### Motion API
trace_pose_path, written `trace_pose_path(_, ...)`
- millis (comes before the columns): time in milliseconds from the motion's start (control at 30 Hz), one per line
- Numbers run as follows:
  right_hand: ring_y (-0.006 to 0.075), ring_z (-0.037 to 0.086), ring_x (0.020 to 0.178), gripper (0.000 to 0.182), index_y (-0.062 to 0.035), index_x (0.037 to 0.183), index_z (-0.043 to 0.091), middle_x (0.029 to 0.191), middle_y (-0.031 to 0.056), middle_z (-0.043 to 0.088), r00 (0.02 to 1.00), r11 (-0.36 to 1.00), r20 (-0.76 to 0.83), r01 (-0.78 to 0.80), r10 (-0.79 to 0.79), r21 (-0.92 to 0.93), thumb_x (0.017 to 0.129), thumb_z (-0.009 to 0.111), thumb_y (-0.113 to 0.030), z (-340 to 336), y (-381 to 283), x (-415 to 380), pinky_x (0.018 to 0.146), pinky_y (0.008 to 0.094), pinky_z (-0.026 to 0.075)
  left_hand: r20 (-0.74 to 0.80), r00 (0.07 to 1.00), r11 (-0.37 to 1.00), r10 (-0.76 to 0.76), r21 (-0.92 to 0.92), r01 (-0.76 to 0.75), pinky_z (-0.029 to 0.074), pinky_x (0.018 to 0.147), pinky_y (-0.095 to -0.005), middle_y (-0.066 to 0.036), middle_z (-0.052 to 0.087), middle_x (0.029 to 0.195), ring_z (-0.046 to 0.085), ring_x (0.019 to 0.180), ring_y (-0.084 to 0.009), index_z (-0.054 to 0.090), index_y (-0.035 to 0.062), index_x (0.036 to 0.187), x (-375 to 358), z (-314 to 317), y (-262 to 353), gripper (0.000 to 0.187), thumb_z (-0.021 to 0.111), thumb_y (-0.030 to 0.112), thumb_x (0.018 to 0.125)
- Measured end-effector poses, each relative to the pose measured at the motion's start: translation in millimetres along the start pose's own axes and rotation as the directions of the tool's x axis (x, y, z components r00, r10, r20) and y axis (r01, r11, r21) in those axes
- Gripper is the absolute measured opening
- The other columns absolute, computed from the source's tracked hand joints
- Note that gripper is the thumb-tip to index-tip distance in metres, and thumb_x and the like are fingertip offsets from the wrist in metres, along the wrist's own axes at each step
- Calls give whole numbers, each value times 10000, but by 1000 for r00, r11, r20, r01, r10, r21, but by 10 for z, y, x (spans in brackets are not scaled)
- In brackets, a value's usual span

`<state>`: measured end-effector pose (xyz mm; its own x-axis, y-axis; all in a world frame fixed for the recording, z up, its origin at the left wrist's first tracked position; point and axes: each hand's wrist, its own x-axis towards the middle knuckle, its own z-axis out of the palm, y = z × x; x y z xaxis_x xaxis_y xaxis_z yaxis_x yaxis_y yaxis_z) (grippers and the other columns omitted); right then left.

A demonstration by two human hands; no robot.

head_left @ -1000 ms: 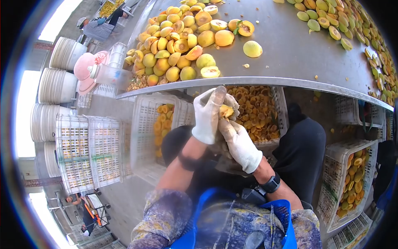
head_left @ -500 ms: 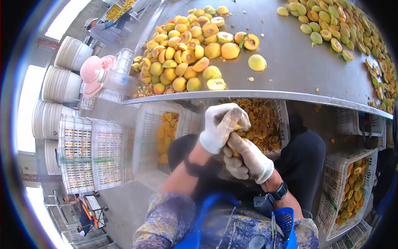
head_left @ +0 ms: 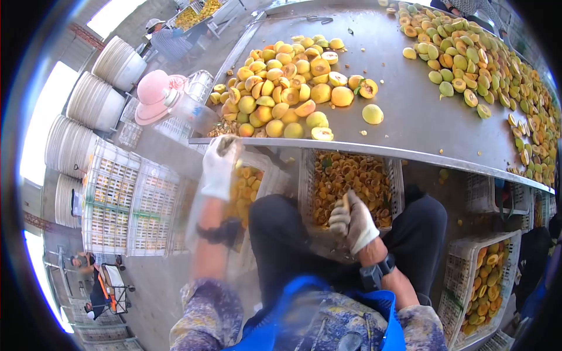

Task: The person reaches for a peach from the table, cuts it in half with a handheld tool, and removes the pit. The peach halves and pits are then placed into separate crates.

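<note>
My left hand (head_left: 219,167), in a white work glove, is raised at the table's front left edge, beside a small heap of fruit pits and scraps (head_left: 224,128). Its fingers look bent but are blurred, so what they hold, if anything, cannot be made out. My right hand (head_left: 355,223), in a stained glove, is closed over the crate of fruit pieces (head_left: 351,187) between my knees. A short tan tip pokes up from that fist; the rest is hidden. On the metal table (head_left: 404,126) lies a pile of yellow peaches (head_left: 281,88), many cut in half.
Another heap of halved peaches (head_left: 468,58) covers the table's right side. A fruit crate (head_left: 480,292) stands right; stacked crates (head_left: 126,202) and white tubs (head_left: 96,102) stand left. A pink hat (head_left: 155,96) is by the table's left corner. Other people are in the background.
My hands were together over the crate and have parted. The left has swung left and up to the table edge; the right has moved slightly right and stays closed. The view has shifted a little.
</note>
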<state>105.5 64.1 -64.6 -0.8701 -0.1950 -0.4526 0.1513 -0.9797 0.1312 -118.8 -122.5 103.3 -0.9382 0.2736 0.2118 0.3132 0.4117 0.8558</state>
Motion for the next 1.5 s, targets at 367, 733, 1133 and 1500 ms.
trace_pose_path(367,84,402,485,458,-114,1186,511,658,16,500,1000,973,-13,-27,25,-231,973,492,-519,703,193,-264,435,214,329,525,747,396,407,636,-662,485,844,-461,-141,594,1105,568,1023,-355,631,120,1074,1142,1629,-166,276,608,202,811)
trace_pose_path(733,55,414,463,439,-97,1167,523,748,27,587,862,754,-48,412,-504,-512,988,477,-495,880,-100,-359,386,197,322,648,585,717,487,85,-691,475,957,-391,-155,596,1226,570,1132,-361,620,61,1125,521,1333,423,434,493,-98,742)
trace_pose_path(1133,92,563,769,319,-102,1188,566,943,17,595,869,805,117,491,-481,-333,941,607,-299,694,-98,-385,621,258,483,638,757,556,140,-684,473,397,1063,-334,-128,542,1322,495,1240,-200,450,-28,1354,-764,1371,334,510,621,220,943)
trace_pose_path(1500,68,406,398,267,-126,1080,521,629,-9,512,664,256,424,677,-615,-690,994,507,-378,661,35,-251,345,210,332,516,853,471,-76,-735,487,526,847,-321,-128,647,1025,640,921,-202,543,19,1196,-783,1671,134,339,530,278,979)
